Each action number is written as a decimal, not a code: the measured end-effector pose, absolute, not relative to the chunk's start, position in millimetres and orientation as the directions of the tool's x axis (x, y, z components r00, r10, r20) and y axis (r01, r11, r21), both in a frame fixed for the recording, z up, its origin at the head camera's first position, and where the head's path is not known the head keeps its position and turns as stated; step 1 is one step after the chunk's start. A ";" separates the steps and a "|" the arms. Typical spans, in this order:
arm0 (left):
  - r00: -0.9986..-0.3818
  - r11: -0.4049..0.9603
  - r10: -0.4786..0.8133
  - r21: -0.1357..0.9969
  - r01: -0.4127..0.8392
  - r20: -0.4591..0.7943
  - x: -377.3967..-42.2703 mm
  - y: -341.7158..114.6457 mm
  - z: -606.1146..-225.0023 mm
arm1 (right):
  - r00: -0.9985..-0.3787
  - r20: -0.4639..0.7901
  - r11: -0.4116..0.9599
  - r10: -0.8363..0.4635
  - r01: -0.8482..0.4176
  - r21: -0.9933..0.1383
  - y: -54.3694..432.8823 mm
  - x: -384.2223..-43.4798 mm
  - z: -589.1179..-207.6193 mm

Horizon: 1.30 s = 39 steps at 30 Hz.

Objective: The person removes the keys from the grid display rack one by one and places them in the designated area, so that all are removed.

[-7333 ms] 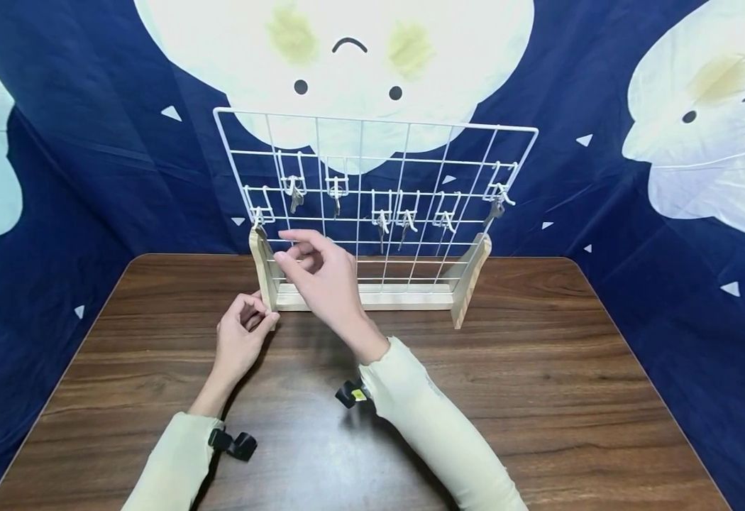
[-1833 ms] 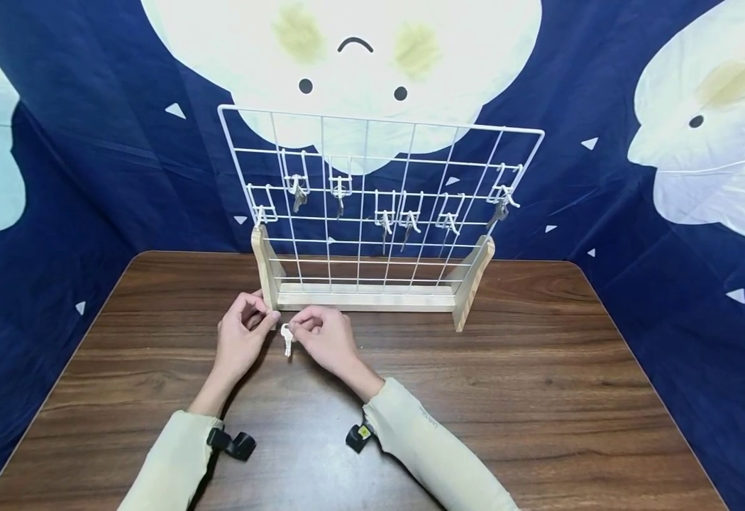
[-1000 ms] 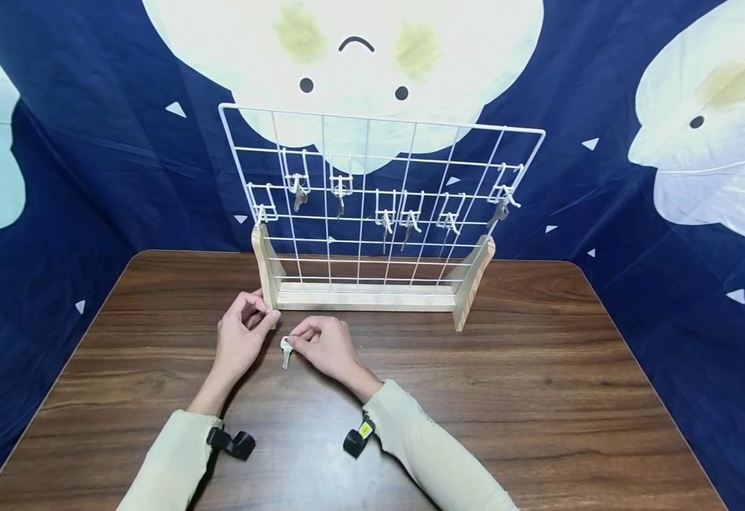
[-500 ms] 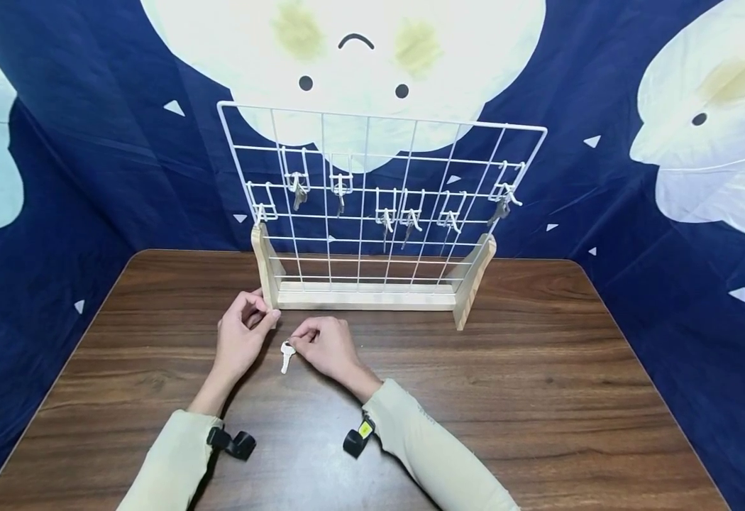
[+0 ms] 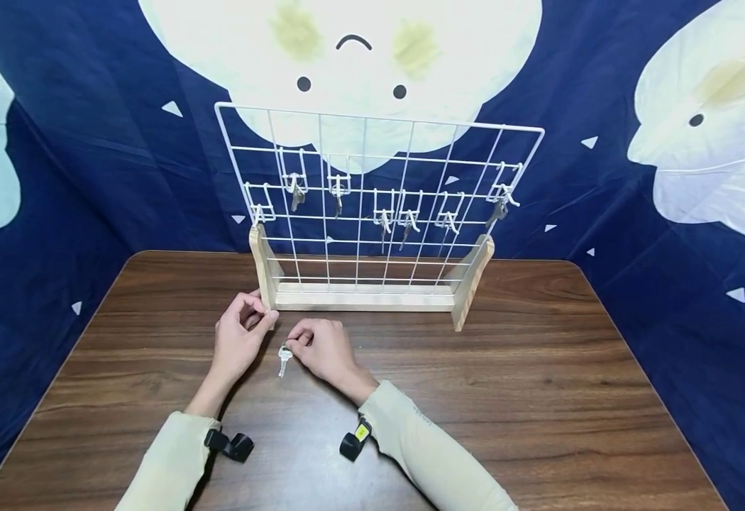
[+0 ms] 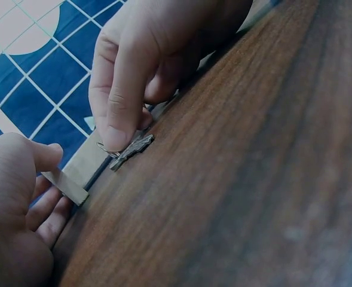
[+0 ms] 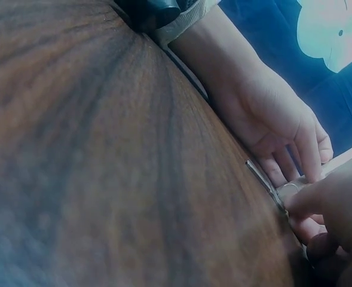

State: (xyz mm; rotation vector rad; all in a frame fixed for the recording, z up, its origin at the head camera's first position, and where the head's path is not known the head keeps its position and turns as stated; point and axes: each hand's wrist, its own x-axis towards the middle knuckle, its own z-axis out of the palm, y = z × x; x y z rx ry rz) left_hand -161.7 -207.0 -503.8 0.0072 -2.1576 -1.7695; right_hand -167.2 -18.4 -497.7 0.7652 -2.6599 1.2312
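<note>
My right hand (image 5: 328, 348) pinches a small silver key (image 5: 284, 360) by its thin wire ring (image 6: 107, 148), just in front of the rack's left end. The key (image 7: 262, 180) hangs close over the table; whether it touches the wood I cannot tell. My left hand (image 5: 238, 337) holds the foot of the left wooden support (image 5: 264, 273) between thumb and fingers. That support carries a white wire grid rack (image 5: 362, 241). In the left wrist view, the fingers of the left hand (image 6: 11, 203) curl behind the wooden foot (image 6: 71, 186).
White double-wire hooks hang across the grid, several bearing keys, such as the key (image 5: 297, 199) at upper left and the key (image 5: 499, 211) at far right. The leftmost hook (image 5: 261, 213) shows no key. The brown table (image 5: 538, 383) meets a blue cloth backdrop (image 5: 174, 184) behind.
My right hand has come down from in front of the grid's left side and now has a key in its fingertips. Lately the key has sunk slightly toward me. The left hand stays put.
</note>
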 end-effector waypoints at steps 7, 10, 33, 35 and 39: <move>-0.940 0.208 -0.219 0.954 0.217 0.262 -160.7 -203.8 -501.7 | -0.858 0.353 0.578 -0.372 -0.512 -0.635 -19.9 -173.6 -516.7; -0.938 0.210 -0.219 0.952 0.223 0.267 -160.7 -204.0 -501.6 | -0.853 0.368 0.592 -0.370 -0.522 -0.614 -20.6 -174.5 -519.0; -0.935 0.232 -0.219 0.946 0.229 0.280 -159.5 -206.6 -502.4 | -0.876 0.402 0.400 -0.265 -0.479 -0.781 -23.3 -183.4 -529.8; -0.934 0.231 -0.221 0.945 0.230 0.281 -159.6 -207.2 -503.0 | -0.880 0.408 0.388 -0.245 -0.474 -0.790 -24.1 -184.1 -530.5; -0.934 0.227 -0.220 0.946 0.231 0.280 -160.8 -207.2 -504.2 | -0.900 0.385 0.320 -0.207 -0.434 -0.842 -23.0 -178.5 -516.8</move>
